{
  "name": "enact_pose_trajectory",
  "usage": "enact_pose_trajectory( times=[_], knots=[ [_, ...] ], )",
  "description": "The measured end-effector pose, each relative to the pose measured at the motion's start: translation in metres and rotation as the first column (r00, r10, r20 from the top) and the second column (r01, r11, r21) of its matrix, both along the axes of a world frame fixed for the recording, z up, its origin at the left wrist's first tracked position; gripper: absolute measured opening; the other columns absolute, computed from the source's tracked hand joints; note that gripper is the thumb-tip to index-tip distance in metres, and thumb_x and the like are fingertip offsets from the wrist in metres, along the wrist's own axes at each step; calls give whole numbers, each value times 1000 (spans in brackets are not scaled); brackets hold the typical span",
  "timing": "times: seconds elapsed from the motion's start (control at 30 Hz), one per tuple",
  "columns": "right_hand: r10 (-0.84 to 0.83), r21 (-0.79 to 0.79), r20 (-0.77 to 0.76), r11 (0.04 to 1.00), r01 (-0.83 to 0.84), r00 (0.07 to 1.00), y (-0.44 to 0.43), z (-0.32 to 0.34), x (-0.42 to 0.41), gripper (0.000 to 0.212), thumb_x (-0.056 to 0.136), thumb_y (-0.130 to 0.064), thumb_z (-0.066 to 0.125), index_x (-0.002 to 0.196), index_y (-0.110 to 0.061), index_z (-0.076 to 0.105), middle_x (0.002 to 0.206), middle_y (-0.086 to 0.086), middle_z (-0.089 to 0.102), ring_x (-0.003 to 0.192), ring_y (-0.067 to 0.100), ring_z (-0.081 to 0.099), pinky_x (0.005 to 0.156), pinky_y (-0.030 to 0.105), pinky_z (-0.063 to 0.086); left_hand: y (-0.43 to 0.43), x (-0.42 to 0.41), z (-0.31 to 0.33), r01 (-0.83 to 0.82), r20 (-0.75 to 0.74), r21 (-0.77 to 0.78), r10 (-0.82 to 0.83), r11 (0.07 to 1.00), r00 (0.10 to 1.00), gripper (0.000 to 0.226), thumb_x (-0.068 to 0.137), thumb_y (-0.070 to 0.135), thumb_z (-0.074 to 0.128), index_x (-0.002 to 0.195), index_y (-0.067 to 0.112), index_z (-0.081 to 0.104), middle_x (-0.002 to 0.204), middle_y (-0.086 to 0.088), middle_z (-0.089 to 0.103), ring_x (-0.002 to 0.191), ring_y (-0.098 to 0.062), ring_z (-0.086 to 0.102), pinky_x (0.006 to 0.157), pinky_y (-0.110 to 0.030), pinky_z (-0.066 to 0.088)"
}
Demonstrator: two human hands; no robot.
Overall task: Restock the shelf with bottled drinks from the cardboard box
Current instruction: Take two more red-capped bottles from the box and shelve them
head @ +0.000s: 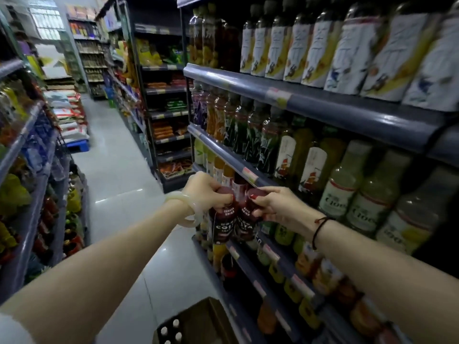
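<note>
While two dark maroon-capped plastic coffee bottles (234,219) are held upright, side by side, the left hand (207,191) and right hand (275,207) each clamped on a cap, the grey metal shelf (223,152) is faced directly ahead.

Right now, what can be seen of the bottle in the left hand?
The left-hand bottle is a dark maroon drink bottle with a maroon cap and a dark label in white lettering, apparently plastic. It is upright, slightly tilted, at the shelf edge. The left hand grips its cap and neck from above. It sits close beside the right hand's matching bottle; contact unclear.
</note>
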State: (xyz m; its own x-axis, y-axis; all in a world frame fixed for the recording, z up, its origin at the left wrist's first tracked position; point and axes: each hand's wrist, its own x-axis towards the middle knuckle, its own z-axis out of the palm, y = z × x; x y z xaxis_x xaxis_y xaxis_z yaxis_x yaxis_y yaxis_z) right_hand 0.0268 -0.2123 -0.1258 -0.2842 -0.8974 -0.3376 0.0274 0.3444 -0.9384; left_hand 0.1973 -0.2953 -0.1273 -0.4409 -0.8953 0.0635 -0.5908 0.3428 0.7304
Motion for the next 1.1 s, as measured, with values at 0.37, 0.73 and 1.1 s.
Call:
enact_pose_trajectory(
  times=[0.37, 0.73, 1.1],
  knots=[
    [-276, 10, 11, 961, 275, 961, 92, 13, 0, 34, 89, 3, 56, 121, -9, 59, 87, 9, 69, 49, 12, 64, 56, 24, 50, 58, -22, 10, 309, -70, 21, -307, 951, 949, 12, 80, 18, 74, 85, 7, 77, 65, 5, 72, 56, 4, 67, 54, -9, 51],
    [-471, -16, -16, 882, 470, 882, 180, 20, -22, 22, 88, -2, 58, 96, -21, 65, 87, 5, 72, 47, 7, 65, 58, 24, 43, 109, -70, 28, 510, -75, 34, -507, 859, 859, 20, 78, 24, 76, 90, 7, 77, 78, -8, 77, 72, -13, 74, 67, -24, 60],
    [-609, -65, -67, 793, 605, 791, 286, 45, -50, 28, 89, 1, 56, 113, -12, 65, 81, 5, 69, 43, 6, 64, 52, 21, 42, 193, -129, 49, 646, -139, 7, -639, 763, 756, 21, 78, 21, 76, 89, 3, 76, 80, -11, 77, 76, -17, 75, 70, -31, 62]
  ],
)
